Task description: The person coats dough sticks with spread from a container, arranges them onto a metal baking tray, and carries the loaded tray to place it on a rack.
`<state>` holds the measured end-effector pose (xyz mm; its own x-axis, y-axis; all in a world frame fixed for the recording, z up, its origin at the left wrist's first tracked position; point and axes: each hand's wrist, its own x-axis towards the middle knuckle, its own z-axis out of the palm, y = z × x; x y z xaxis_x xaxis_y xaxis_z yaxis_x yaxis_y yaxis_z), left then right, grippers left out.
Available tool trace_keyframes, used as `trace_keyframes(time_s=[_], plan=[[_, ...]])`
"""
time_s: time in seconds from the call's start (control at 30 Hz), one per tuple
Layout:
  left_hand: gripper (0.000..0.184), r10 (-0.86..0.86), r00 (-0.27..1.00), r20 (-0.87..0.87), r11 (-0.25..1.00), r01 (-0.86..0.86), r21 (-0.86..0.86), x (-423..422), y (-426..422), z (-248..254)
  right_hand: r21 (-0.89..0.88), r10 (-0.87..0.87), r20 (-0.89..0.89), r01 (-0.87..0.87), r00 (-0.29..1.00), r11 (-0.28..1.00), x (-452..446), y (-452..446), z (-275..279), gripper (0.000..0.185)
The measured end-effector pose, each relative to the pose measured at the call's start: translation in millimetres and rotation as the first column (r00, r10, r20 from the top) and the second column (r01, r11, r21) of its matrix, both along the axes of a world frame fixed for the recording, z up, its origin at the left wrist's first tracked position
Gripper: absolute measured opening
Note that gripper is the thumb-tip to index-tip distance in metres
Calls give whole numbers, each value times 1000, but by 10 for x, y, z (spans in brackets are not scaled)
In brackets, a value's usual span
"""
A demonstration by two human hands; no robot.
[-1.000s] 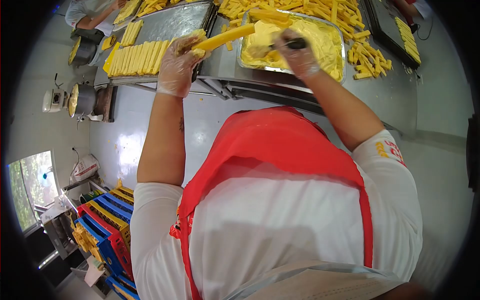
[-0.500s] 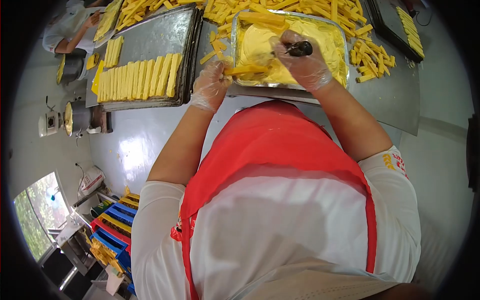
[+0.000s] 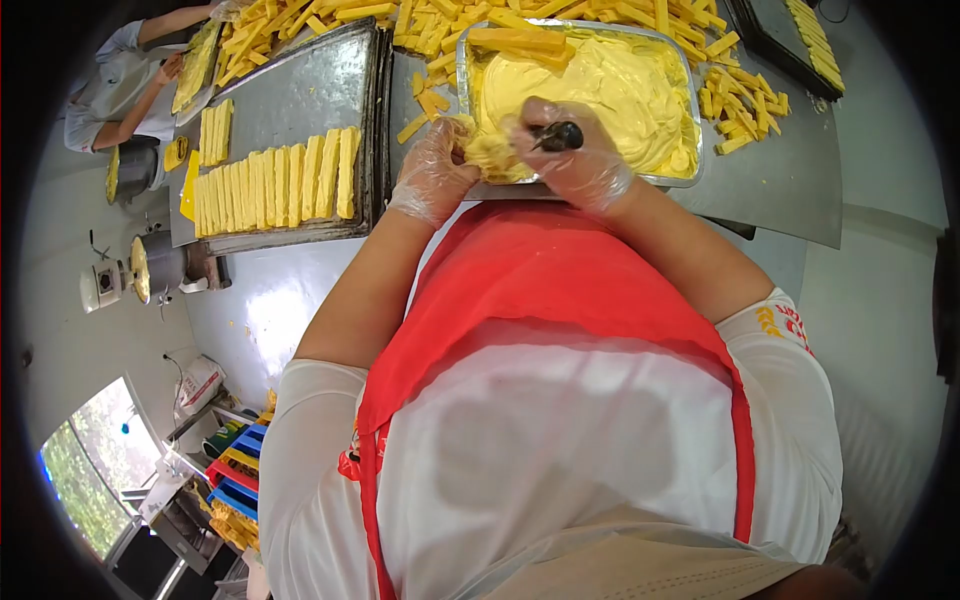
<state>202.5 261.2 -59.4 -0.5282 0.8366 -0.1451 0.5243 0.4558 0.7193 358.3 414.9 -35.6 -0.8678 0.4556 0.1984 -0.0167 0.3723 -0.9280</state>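
Observation:
My left hand (image 3: pixel 434 175), in a clear plastic glove, is closed at the near left corner of a foil-coloured tray (image 3: pixel 698 150) of pale yellow cream (image 3: pixel 610 95). Its fingers grip a yellow bread stick (image 3: pixel 490 157), smeared and partly hidden between my hands. My gloved right hand (image 3: pixel 580 160) is wrapped round the black handle (image 3: pixel 558 136) of a spreading tool, close against the stick; the blade is hidden. More yellow sticks (image 3: pixel 518 40) lie across the tray's far left corner.
Left of the tray, a stack of dark baking trays (image 3: pixel 300 85) carries a row of coated sticks (image 3: pixel 275 180). Loose sticks are heaped behind and to the right (image 3: pixel 740 105). Another person's arm (image 3: pixel 140 105) works at far left. A second baking tray (image 3: pixel 775 40) stands far right.
My right hand has moved left and slightly nearer to me, bringing the tool to the left hand. The bread stick, earlier stretched out over the cream, is now mostly covered between the hands.

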Motion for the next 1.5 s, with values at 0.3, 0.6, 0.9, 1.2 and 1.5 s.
trace_keyframes(time_s=[0.3,0.6,0.9,1.2,1.5], plan=[[23,181,981,74,965,-192,178,-619,-597,430,153,-203,195,174,960,973,270,441,-402,27],[28,539,534,-652,762,-639,106,-3240,-1307,495,141,-329,215,304,920,942,109,225,-319,34],[28,123,501,-856,758,-605,-245,-3605,-1056,292,193,-382,341,334,859,923,126,165,-322,27],[32,-426,655,-625,829,559,20,-1525,1079,186,591,-368,195,191,909,784,-172,-230,228,19],[27,-400,787,-471,908,409,-89,-1157,1404,139,604,-423,206,226,882,765,64,-122,5,17]])
